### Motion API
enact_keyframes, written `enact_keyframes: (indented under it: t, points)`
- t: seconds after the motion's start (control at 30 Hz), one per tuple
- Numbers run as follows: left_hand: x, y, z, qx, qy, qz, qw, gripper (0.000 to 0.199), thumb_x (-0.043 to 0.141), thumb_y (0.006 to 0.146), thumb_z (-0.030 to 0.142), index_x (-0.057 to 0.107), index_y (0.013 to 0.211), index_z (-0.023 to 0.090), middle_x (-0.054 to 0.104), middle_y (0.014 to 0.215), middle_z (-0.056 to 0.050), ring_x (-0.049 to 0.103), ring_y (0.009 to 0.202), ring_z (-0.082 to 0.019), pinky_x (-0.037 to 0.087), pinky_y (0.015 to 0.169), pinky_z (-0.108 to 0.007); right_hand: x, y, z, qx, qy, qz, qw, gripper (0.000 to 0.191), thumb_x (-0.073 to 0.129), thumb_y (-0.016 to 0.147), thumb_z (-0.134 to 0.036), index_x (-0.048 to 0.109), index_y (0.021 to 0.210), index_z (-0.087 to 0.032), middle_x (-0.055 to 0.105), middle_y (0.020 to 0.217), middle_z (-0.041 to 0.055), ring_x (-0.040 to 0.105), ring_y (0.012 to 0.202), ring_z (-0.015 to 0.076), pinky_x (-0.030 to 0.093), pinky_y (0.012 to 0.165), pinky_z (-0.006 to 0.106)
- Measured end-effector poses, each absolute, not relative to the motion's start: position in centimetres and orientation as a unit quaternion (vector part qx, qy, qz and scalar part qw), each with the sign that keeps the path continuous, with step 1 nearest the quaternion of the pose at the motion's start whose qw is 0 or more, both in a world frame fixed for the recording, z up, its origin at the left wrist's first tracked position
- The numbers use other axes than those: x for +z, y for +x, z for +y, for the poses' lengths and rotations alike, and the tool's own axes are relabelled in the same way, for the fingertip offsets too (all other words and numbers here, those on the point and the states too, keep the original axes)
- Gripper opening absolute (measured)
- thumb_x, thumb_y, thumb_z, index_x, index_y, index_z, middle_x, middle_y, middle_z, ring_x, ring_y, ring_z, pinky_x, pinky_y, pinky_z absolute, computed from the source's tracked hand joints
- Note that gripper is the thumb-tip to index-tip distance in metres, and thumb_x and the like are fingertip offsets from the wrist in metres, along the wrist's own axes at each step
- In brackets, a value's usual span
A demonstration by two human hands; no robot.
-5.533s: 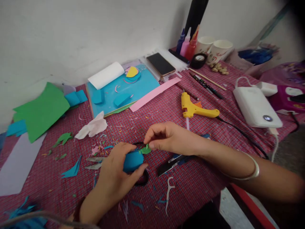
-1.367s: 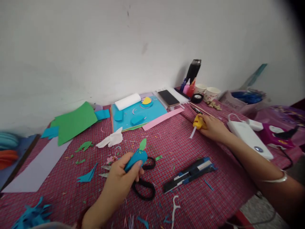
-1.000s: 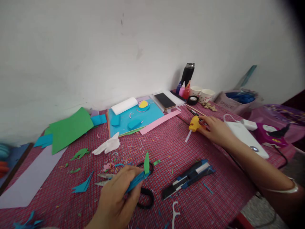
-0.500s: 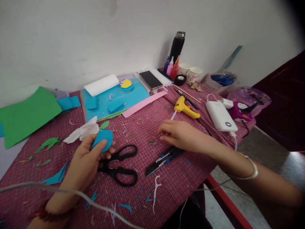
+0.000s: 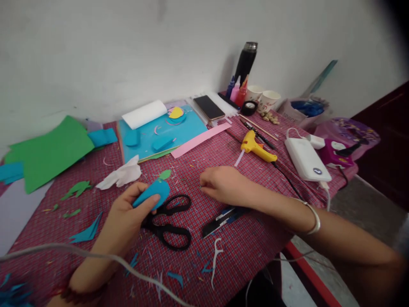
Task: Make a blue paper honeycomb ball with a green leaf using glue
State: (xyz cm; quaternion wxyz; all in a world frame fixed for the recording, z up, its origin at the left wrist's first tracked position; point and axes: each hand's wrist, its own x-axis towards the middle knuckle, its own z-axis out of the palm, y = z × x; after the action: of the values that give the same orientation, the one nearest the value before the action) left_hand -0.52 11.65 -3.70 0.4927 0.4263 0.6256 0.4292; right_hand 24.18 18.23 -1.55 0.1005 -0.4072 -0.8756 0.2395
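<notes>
My left hand (image 5: 132,209) pinches a rounded blue paper cutout (image 5: 156,192) between thumb and fingers. A small green paper leaf (image 5: 165,174) stands at its upper edge. Below that hand lie black-handled scissors (image 5: 172,228), their blades hidden. Over the middle of the table is my right hand (image 5: 220,183), its fingers curled together; whatever they hold, if anything, is hidden. Just under its wrist rests a utility knife (image 5: 220,221). Beyond the wrist, a yellow hot glue gun (image 5: 258,147) lies on its side with a glue stick (image 5: 239,157) by its front.
Green paper (image 5: 54,149) and a crumpled white tissue (image 5: 121,172) lie left. Behind are a blue sheet (image 5: 188,128), a phone (image 5: 209,107), a black bottle (image 5: 246,62) and paper cups (image 5: 269,101). A white power bank (image 5: 308,160) sits right. A cable (image 5: 108,257) crosses the front.
My right hand has moved left, away from the glue gun and toward the blue cutout. My left hand has shifted slightly right and tilted the cutout. The camera view has turned a little left.
</notes>
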Motion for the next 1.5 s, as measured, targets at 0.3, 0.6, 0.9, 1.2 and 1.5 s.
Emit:
enact_keyframes:
  t: [0.3,0.6,0.9,1.2,1.5]
  points:
    - [-3.1,1.1,10.6,0.391,0.457,0.612,0.514,0.024,0.069,0.076,0.034,0.069,0.096,0.020,0.065,0.073,0.000,0.052,0.053,-0.011,0.041,0.049,-0.022,-1.5,24.2,19.2,0.782,-0.267,-0.494,0.272,0.034,0.066,0.079,-0.050,0.061,0.081,-0.016,0.071,0.069,0.0032,0.066,0.058,0.0117,0.052,0.056,0.024]
    - [-2.1,1.1,10.9,0.336,0.546,0.623,0.448,0.021,0.059,0.084,0.040,0.066,0.080,0.021,0.051,0.050,0.006,0.048,0.048,-0.011,0.037,0.049,-0.023,-2.1,23.2,18.7,0.657,-0.345,-0.603,0.293,0.019,0.073,0.075,-0.025,0.056,0.078,-0.018,0.057,0.062,-0.0059,0.051,0.055,0.0065,0.041,0.054,0.021]
    - [-2.0,2.3,10.3,0.327,0.530,0.604,0.497,0.017,0.054,0.089,0.037,0.051,0.087,0.020,0.067,0.071,0.002,0.058,0.049,-0.010,0.046,0.052,-0.024,-1.1,23.1,17.6,0.532,-0.346,-0.712,0.301,0.009,0.055,0.086,-0.018,0.063,0.082,-0.018,0.061,0.072,-0.0021,0.056,0.066,0.0098,0.044,0.063,0.024]
    - [-1.8,3.3,9.9,0.283,0.650,0.598,0.373,0.015,0.049,0.091,0.033,0.058,0.091,0.021,0.053,0.058,0.006,0.049,0.049,-0.011,0.036,0.048,-0.023,-0.7,22.8,16.6,0.388,-0.310,-0.810,0.311,0.011,0.060,0.087,-0.013,0.063,0.077,-0.019,0.066,0.074,-0.0024,0.060,0.071,0.0100,0.043,0.067,0.022]
    - [-2.1,3.4,9.6,0.249,0.713,0.583,0.299,0.014,0.047,0.093,0.030,0.058,0.094,0.021,0.058,0.068,0.003,0.052,0.059,-0.014,0.039,0.056,-0.026,-1.3,22.5,16.2,0.332,-0.302,-0.843,0.295,0.010,0.058,0.089,-0.017,0.058,0.078,-0.019,0.062,0.078,0.0001,0.057,0.074,0.0122,0.042,0.069,0.024]
